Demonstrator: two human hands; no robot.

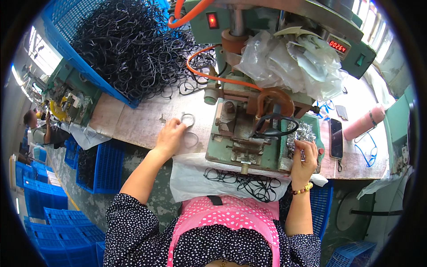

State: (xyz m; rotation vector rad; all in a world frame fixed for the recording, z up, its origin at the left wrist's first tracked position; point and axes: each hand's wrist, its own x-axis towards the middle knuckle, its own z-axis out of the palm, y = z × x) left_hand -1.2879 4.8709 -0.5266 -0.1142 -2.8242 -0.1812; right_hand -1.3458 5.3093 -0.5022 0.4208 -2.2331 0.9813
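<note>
My left hand (171,135) rests at the table's near edge, fingers pinched on a thin eyeglass frame (194,121). One rim of it lies beyond my fingertips, the other toward me. My right hand (305,159) dips into a green tray of small shiny metal pieces (307,131), fingertips pressed together around a few of them. Between my hands stands a green press machine (271,149). A black eyeglass frame (275,127) sits in the machine, under its brown round part. Several black frames (240,180) lie on white cloth before my lap.
A blue crate (111,91) at the far left overflows with black frames (129,49). An orange hose (222,80) loops across the machine, with plastic bags (293,62) hanging above. A phone (336,138), blue frames (369,151) and a pink bottle (364,123) lie at right.
</note>
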